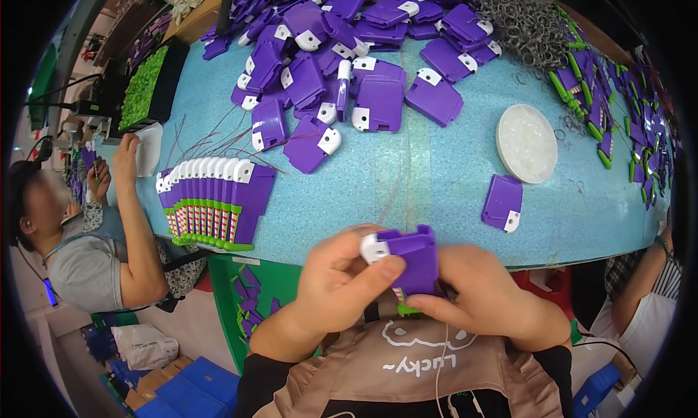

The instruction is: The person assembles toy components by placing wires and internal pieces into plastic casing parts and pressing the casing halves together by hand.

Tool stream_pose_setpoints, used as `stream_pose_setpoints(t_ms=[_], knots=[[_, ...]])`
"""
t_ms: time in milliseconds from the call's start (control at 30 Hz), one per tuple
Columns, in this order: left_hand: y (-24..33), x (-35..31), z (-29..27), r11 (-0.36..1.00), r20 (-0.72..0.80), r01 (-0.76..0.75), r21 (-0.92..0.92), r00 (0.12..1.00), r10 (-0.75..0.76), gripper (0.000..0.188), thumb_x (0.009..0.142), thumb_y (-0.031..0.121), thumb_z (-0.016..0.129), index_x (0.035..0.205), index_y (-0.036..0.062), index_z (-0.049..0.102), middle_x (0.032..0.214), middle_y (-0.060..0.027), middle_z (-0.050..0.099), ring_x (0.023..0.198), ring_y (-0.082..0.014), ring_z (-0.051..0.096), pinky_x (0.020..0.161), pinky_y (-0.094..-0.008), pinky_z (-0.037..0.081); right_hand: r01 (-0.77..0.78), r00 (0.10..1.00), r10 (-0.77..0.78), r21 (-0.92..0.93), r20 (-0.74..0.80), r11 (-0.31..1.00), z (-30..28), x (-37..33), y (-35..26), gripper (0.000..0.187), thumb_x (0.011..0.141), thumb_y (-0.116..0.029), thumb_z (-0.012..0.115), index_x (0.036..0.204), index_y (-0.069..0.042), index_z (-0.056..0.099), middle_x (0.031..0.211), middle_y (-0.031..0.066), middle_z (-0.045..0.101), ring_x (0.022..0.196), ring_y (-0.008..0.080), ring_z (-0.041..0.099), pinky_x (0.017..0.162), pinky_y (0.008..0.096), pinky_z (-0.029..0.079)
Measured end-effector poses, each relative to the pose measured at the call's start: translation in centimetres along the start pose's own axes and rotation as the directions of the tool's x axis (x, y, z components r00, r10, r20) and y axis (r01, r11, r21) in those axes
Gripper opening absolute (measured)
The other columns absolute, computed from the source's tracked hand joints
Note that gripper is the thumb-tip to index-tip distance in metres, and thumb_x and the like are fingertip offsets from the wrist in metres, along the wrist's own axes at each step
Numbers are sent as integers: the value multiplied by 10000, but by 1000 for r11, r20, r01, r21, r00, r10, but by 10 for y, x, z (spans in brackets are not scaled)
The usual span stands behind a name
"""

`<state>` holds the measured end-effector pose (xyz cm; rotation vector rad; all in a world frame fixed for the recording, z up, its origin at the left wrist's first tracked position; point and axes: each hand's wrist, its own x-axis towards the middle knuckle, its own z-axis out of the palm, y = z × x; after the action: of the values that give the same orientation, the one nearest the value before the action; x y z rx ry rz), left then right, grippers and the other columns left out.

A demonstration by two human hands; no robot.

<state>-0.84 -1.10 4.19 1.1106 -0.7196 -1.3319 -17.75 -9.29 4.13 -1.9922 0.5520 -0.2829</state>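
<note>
Close in front of me, over the table's near edge, both hands grip a purple plastic casing [418,254] with a white corner piece and a green, striped end at its lower side. My left hand [345,280] pinches it at the white corner, thumb across the front. The fingers of my right hand [480,287] wrap its right side, with the thumb at the green end. To the left lies a fanned row of similar assembled purple pieces [203,200] with white tops and green ends. One loose purple casing [503,202] rests on the right.
A large heap of purple casings [378,98] covers the far middle of the blue table [349,193]. Beyond it sit metal rings [520,25]. A round white dish [527,143] holds clear small parts. Left stands a box of green parts [145,87], beside a seated co-worker [94,243].
</note>
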Motion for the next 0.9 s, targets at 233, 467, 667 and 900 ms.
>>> stream_pose_setpoints(t_ms=[233, 467, 667, 900], knots=[[-16, -1, 3, 976, 33, 191, -108, 981, -189, 293, 866, 92, 584, 1121, -16, 488, 1022, -59, 552, 880, -94, 547, 726, -241, 468, 275, 915, -376, -457, -145, 846, -7, 17, 1, 654, 550, -303, 780, 1103, -45, 543, 1107, 113, 537, 995, 302, 536, 776, 395, 411], [-16, -2, -7, 926, 267, 366, -95, 905, -331, 645, 794, -69, 409, 1374, 12, 139, 1097, -113, 488, 849, -145, 558, 739, -274, 476, 143, 907, -345, -593, -241, 792, 1, 19, 3, 656, 533, -334, 768, 1088, -35, 588, 933, 100, 567, 823, 271, 553, 701, 359, 418], [-12, -4, -6, 943, 88, 333, 15, 939, -333, 548, 828, -46, 378, 1342, -5, 193, 891, -88, 539, 708, -97, 509, 647, -230, 448, 136, 883, -251, -298, -396, 945, -8, 28, 17, 590, 575, -212, 752, 1094, -9, 558, 999, 166, 587, 857, 293, 587, 782, 353, 451], [-32, -5, -5, 963, 112, -115, 245, 990, 90, 482, 837, -26, 393, 1303, -33, 269, 1012, -149, 573, 888, -200, 587, 757, -302, 470, 198, 829, -423, -516, -365, 833, 13, 30, -7, 268, 576, -132, 726, 803, -86, 594, 1092, 125, 561, 1049, 338, 493, 840, 441, 365]])
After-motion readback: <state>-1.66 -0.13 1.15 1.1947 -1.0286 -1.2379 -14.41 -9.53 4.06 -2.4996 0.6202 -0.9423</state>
